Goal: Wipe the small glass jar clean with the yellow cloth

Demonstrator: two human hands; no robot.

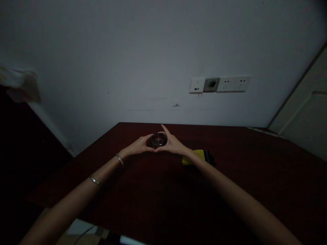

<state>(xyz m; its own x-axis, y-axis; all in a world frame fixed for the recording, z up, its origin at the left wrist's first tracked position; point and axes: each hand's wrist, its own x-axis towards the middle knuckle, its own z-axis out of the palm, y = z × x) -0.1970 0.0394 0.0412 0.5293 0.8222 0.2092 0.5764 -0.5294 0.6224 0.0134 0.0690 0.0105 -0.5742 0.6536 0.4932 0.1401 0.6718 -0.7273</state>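
Left hand (pixel 141 145) and right hand (pixel 172 144) grip a small glass dish (pixel 158 140).
It is left of the yellow cloth (pixel 199 154) (lifted or resting, unclear); the grasp seems made, release not yet.

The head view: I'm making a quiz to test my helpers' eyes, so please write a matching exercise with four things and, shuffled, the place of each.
Things:
1. Glass dish
2. Yellow cloth
3. Bracelets
4. Sockets

Places:
A. On the wall
B. Between the left hand and the right hand
C. Around the left forearm
D. On the table, partly hidden by the right forearm

Pairs: 1-B, 2-D, 3-C, 4-A
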